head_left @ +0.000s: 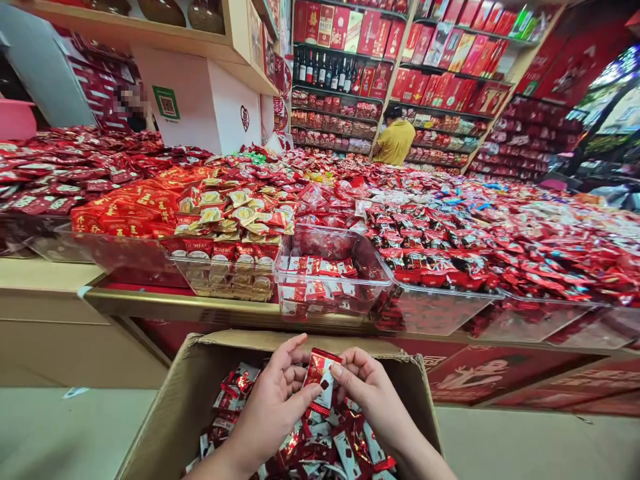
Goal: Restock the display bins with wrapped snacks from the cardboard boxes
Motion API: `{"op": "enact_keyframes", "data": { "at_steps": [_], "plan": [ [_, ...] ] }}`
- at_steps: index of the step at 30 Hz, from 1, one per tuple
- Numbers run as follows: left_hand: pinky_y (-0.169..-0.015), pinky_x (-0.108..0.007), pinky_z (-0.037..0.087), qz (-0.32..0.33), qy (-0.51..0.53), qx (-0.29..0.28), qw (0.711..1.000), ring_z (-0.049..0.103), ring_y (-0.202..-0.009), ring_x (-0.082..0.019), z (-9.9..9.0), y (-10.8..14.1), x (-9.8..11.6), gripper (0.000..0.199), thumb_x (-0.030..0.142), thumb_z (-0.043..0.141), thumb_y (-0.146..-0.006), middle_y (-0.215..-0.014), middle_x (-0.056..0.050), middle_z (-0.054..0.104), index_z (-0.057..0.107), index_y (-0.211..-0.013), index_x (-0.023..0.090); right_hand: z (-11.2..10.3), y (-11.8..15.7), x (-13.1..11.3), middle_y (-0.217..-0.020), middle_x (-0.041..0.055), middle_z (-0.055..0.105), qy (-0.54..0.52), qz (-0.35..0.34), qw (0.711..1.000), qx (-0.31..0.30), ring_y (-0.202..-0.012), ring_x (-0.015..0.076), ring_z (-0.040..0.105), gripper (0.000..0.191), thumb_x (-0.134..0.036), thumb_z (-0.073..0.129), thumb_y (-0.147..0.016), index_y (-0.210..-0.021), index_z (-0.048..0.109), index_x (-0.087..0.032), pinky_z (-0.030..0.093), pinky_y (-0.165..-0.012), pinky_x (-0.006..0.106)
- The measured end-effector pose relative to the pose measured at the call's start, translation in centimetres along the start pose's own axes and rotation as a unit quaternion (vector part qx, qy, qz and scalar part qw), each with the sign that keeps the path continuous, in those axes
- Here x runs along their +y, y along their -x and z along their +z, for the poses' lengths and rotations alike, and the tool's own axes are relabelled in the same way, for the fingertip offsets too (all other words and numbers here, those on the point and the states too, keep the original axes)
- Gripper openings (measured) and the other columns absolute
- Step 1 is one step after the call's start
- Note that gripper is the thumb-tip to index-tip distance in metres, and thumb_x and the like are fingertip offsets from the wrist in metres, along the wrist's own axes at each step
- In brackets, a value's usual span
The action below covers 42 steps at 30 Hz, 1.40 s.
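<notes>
A small red and white wrapped candy (321, 381) is held up between my two hands, above an open cardboard box (165, 407). My left hand (280, 393) has its thumb on the candy's lower left, the fingers curled behind. On the right edge, my right hand (365, 383) pinches the same candy between thumb and fingers. Many loose candies (320, 447) in matching wrappers fill the box below. Just beyond it, a clear plastic bin (335, 287) holds rows of similar red and white packets in its lower part.
Heaped bins of durian candies (227, 260), red packets (130, 207) and dark-and-red candies (430, 240) flank the clear bin. A gold-edged counter (200, 305) runs beneath them. At the back, a person in a yellow top (395, 141) faces shelves (345, 100) of bottles and gift boxes.
</notes>
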<state>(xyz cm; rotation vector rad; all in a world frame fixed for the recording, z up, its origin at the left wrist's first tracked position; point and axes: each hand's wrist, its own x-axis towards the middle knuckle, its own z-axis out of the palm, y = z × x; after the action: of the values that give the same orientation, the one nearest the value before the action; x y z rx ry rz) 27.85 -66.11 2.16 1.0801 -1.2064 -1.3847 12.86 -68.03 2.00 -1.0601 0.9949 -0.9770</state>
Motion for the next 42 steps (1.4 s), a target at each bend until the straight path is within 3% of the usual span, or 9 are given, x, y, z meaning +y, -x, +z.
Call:
{"op": "enact_keyframes", "data": {
  "at_steps": [13, 19, 23, 28, 31, 34, 37, 39, 42],
  "plan": [
    [-0.074, -0.028, 0.045, -0.053, 0.069, 0.015, 0.996, 0.058, -0.079, -0.014, -0.1, 0.2, 0.7, 0.056, 0.022, 0.060, -0.069, -0.086, -0.001, 0.060, 0.028, -0.115, 0.021, 0.1, 0.3, 0.2, -0.061, -0.0016, 0.057, -0.111, 0.034, 0.993, 0.002, -0.052, 0.0083, 0.053, 0.025, -0.034, 0.062, -0.068, -0.071, 0.045, -0.016, 0.040, -0.052, 0.021],
    [-0.068, -0.025, 0.042, -0.026, 0.002, 0.000, 1.000, 0.056, -0.069, -0.011, -0.8, 0.3, 1.6, 0.056, 0.026, 0.050, -0.077, -0.075, 0.003, 0.060, 0.022, -0.126, 0.024, 0.2, 0.7, -0.7, -0.084, 0.0011, 0.059, -0.032, -0.028, 0.999, -0.012, -0.075, 0.0120, 0.054, 0.036, -0.028, 0.062, -0.069, -0.101, 0.047, -0.021, 0.043, -0.063, 0.023],
    [-0.055, -0.020, 0.038, -0.002, -0.013, -0.010, 1.000, 0.050, -0.056, -0.008, -1.1, 0.1, 2.2, 0.052, 0.027, 0.043, -0.082, -0.065, 0.005, 0.059, 0.019, -0.128, 0.024, 0.3, 1.0, -0.8, -0.080, 0.0010, 0.059, -0.015, -0.025, 0.999, -0.033, -0.065, 0.0105, 0.053, 0.025, -0.031, 0.059, -0.071, -0.091, 0.050, -0.019, 0.043, -0.059, 0.024],
    [-0.066, -0.023, 0.042, 0.047, -0.193, -0.018, 0.980, 0.056, -0.067, -0.011, -1.0, 0.6, 1.5, 0.048, 0.024, 0.044, -0.081, -0.075, 0.003, 0.065, 0.026, -0.125, 0.025, 0.7, 1.6, 0.3, -0.097, 0.0041, 0.058, 0.094, -0.063, 0.990, -0.089, -0.089, 0.0162, 0.052, 0.034, -0.026, 0.058, -0.072, -0.104, 0.048, -0.021, 0.041, -0.078, 0.030],
    [-0.067, -0.021, 0.044, 0.088, -0.281, -0.067, 0.953, 0.058, -0.068, -0.010, -1.1, 1.3, 1.4, 0.041, 0.021, 0.044, -0.081, -0.076, 0.003, 0.066, 0.033, -0.120, 0.025, 0.5, 2.4, 0.5, -0.084, 0.0022, 0.059, 0.213, -0.099, 0.968, -0.091, -0.077, 0.0145, 0.053, 0.017, -0.026, 0.051, -0.076, -0.092, 0.053, -0.019, 0.043, -0.070, 0.027],
    [-0.072, -0.023, 0.044, 0.226, -0.366, -0.104, 0.897, 0.058, -0.078, -0.012, -1.6, 1.3, 4.1, 0.031, 0.019, 0.047, -0.079, -0.086, -0.001, 0.065, 0.047, -0.110, 0.023, -0.4, 3.4, -1.9, -0.069, -0.0004, 0.057, 0.322, -0.135, 0.933, -0.088, -0.063, 0.0115, 0.052, 0.008, -0.024, 0.049, -0.077, -0.080, 0.054, -0.019, 0.042, -0.059, 0.022],
    [-0.086, -0.029, 0.039, 0.359, -0.432, -0.076, 0.824, 0.053, -0.094, -0.015, -2.1, -0.9, 9.7, 0.027, 0.017, 0.047, -0.078, -0.098, -0.003, 0.063, 0.055, -0.104, 0.021, -1.7, 3.7, -7.6, -0.077, 0.0014, 0.059, 0.378, -0.239, 0.894, -0.041, -0.069, 0.0123, 0.054, 0.008, -0.021, 0.051, -0.075, -0.083, 0.053, -0.020, 0.043, -0.062, 0.023],
    [-0.087, -0.031, 0.037, 0.319, -0.468, -0.060, 0.822, 0.049, -0.102, -0.018, -2.1, -3.8, 13.7, 0.025, 0.022, 0.044, -0.079, -0.108, -0.004, 0.058, 0.058, -0.100, 0.018, -2.4, 2.7, -12.1, -0.081, 0.0020, 0.059, 0.409, -0.326, 0.852, 0.019, -0.071, 0.0129, 0.055, 0.013, -0.022, 0.053, -0.073, -0.086, 0.052, -0.021, 0.043, -0.063, 0.024],
    [-0.082, -0.029, 0.038, 0.160, -0.511, -0.196, 0.822, 0.054, -0.090, -0.017, -1.8, -9.4, 17.5, 0.026, 0.022, 0.047, -0.074, -0.097, -0.002, 0.061, 0.060, -0.096, 0.017, -2.3, -0.6, -17.1, -0.073, 0.0007, 0.059, 0.525, -0.370, 0.760, 0.101, -0.065, 0.0126, 0.054, 0.010, -0.020, 0.056, -0.068, -0.078, 0.054, -0.019, 0.041, -0.061, 0.025]
  ]
}}
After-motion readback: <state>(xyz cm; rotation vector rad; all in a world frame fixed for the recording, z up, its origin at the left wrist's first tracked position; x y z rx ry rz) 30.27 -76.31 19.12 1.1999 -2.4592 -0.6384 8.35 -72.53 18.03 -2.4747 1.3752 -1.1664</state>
